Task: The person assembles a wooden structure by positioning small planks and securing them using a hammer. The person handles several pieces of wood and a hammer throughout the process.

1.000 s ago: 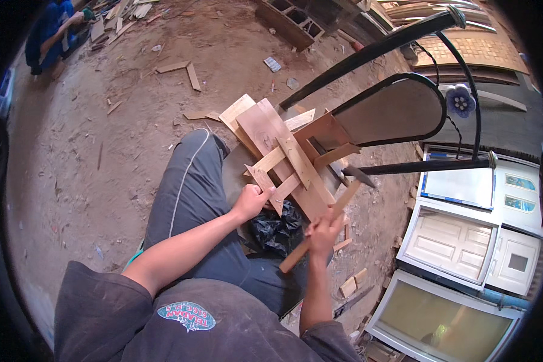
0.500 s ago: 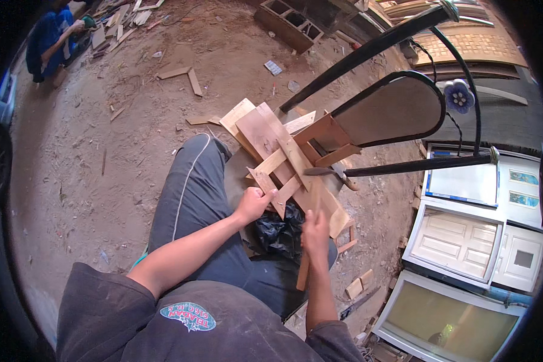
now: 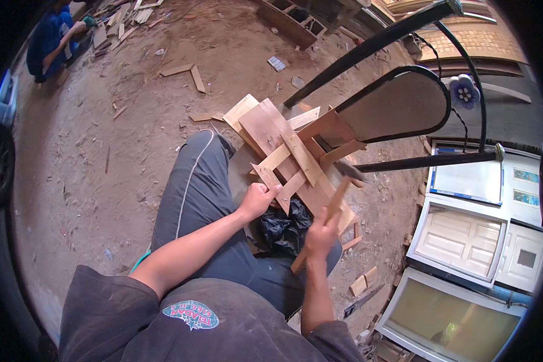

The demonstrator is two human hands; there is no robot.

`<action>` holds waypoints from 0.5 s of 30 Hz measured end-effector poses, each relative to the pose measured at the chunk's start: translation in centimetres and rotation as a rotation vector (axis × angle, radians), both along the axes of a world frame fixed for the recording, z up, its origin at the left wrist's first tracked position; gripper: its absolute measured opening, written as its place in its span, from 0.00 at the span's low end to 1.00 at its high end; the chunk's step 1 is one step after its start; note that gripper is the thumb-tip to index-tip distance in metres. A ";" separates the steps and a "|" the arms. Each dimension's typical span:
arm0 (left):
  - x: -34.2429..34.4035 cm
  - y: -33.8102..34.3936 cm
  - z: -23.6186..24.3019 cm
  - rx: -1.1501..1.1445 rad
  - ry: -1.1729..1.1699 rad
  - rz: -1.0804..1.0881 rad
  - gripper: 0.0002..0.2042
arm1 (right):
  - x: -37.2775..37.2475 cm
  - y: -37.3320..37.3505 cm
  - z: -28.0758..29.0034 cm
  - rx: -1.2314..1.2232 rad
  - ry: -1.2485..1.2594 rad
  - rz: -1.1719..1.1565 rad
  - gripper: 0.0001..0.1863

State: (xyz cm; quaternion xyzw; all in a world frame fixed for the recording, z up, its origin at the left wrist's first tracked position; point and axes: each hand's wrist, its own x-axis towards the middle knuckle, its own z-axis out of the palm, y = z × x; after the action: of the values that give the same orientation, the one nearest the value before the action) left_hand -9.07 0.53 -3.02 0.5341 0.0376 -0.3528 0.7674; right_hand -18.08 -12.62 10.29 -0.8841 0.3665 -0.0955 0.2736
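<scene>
My left hand [image 3: 259, 198] is clamped on the near end of the slat assembly [image 3: 300, 158], mid-picture. My right hand [image 3: 321, 235] is closed around the handle of the hammer [image 3: 338, 202]. Change: half a second ago the hammer head was over the end of the slats; it is now farther right, near the chair's lower rail. I judge the assembly unloaded by the hammer and steadied by the left hand. The assembly lies across a wide board [image 3: 259, 117], before the black-framed chair [image 3: 398, 105]. Below it: a black plastic bag [image 3: 283, 228]. Markings: a lettered oval emblem [image 3: 190, 315] on the shirt, lower centre; the small packet [image 3: 276, 63], upper centre, is illegible.
</scene>
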 end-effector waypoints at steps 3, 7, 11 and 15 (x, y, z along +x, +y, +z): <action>0.4 0.1 0.7 -0.028 0.082 -0.012 0.19 | 0.5 0.2 0.4 -0.029 0.262 0.111 0.17; 0.6 0.9 2.0 0.213 -0.085 -0.085 0.20 | 0.7 0.5 0.8 0.009 0.108 0.031 0.17; 0.6 0.6 1.7 0.105 -0.053 -0.032 0.19 | 0.9 0.7 0.9 -0.104 0.049 0.080 0.16; 0.3 0.0 0.0 0.122 -0.030 -0.018 0.19 | 1.0 0.6 1.3 -0.030 0.198 0.110 0.15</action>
State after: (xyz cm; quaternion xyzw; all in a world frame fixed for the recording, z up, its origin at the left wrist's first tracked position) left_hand -8.82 0.54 -3.07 0.5853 0.0427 -0.3487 0.7308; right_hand -17.12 -12.05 11.57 -0.9119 0.3414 0.0023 0.2277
